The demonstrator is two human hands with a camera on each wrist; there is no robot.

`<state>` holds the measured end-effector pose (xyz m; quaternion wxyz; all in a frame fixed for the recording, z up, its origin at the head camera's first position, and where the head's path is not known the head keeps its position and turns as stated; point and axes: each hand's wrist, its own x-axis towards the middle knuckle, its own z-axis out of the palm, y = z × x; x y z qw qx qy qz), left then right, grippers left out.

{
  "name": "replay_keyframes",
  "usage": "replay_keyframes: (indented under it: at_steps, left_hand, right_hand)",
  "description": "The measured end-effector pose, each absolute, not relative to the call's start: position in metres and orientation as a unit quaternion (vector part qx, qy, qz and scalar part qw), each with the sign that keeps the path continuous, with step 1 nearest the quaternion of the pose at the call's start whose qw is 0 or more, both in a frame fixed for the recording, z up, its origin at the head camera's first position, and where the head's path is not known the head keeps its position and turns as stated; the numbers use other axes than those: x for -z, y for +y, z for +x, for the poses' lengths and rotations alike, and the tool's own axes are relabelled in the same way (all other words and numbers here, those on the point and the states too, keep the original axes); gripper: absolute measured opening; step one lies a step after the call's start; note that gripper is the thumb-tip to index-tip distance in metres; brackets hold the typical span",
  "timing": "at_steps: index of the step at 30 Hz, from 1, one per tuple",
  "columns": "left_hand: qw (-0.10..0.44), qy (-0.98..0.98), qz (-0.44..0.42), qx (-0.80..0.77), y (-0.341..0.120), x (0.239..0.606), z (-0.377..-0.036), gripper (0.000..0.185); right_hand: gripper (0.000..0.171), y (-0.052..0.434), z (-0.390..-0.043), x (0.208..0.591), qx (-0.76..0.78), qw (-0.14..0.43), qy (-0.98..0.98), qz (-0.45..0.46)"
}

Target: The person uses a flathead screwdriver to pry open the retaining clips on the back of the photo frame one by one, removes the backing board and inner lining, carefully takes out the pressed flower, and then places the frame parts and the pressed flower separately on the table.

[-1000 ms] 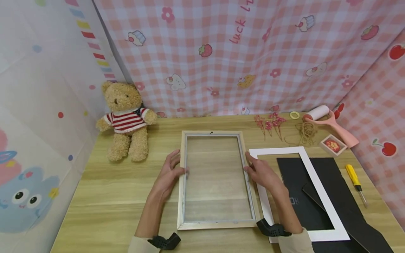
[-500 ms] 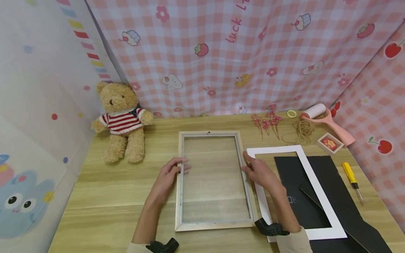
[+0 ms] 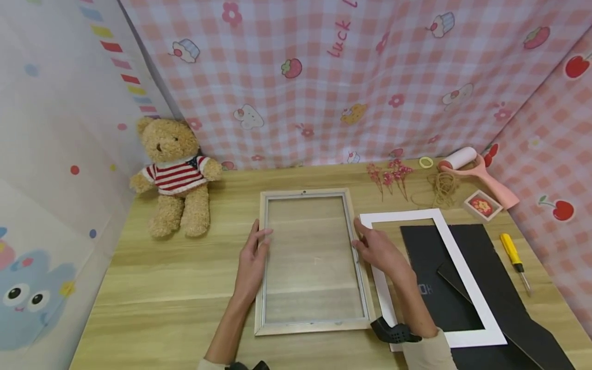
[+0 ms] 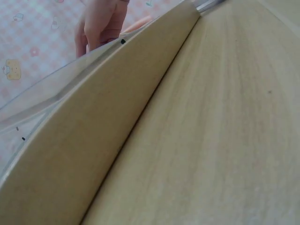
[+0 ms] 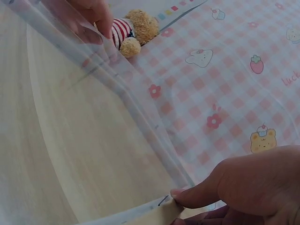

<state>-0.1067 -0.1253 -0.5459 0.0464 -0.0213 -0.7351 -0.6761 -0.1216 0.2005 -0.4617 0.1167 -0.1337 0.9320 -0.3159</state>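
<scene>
A pale wooden picture frame [image 3: 314, 328] with a clear panel [image 3: 314, 267] lies on the table in the head view. My left hand [image 3: 250, 270] holds its left side, thumb at the inner edge and other fingers along the outside. On the opposite side my right hand [image 3: 384, 252] grips the rail. The right wrist view shows my right thumb [image 5: 187, 196] pressed on the rail, with fingers below it. Close up, the frame's side [image 4: 93, 112] stands along the tabletop in the left wrist view, where the right hand [image 4: 101, 23] shows beyond it.
A white mat [image 3: 467, 277] overlaps black boards [image 3: 490, 272] at the right. A yellow screwdriver [image 3: 511, 252] lies beyond them. Dried flowers [image 3: 395, 174], twine [image 3: 444, 187], a small box [image 3: 482, 206] and a pink-handled roller [image 3: 495, 185] lie behind. A teddy bear [image 3: 178, 177] sits back left.
My left hand has shifted along the frame's left side and turned more upright, its fingers drawn back from over the panel. My right hand keeps its hold. The head view has shifted slightly.
</scene>
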Motion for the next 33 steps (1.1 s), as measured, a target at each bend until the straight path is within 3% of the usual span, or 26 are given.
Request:
replay_keyframes:
  at_steps: [7, 17, 24, 27, 33]
  left_hand:
    - [0.045, -0.734, -0.010, 0.677, -0.116, 0.514, -0.099, 0.032]
    - [0.030, -0.682, -0.008, 0.731, -0.119, 0.517, -0.099, 0.028]
    - [0.014, -0.628, 0.008, 0.778, -0.123, 0.519, -0.100, 0.031]
    - [0.012, -0.609, 0.012, 0.793, -0.125, 0.520, -0.101, 0.028]
    - [0.010, -0.618, 0.016, 0.786, -0.124, 0.519, -0.100, 0.033]
  right_hand:
    - [0.061, 0.201, -0.122, 0.461, 0.326, 0.123, 0.928, -0.131]
    - [0.063, 0.203, -0.122, 0.461, 0.339, 0.125, 0.925, -0.115]
    - [0.046, 0.205, -0.119, 0.452, 0.367, 0.083, 0.917, -0.130]
    - [0.043, 0.206, -0.119, 0.446, 0.407, 0.102, 0.896, -0.146]
    - [0.059, 0.210, -0.117, 0.441, 0.462, 0.151, 0.860, -0.154]
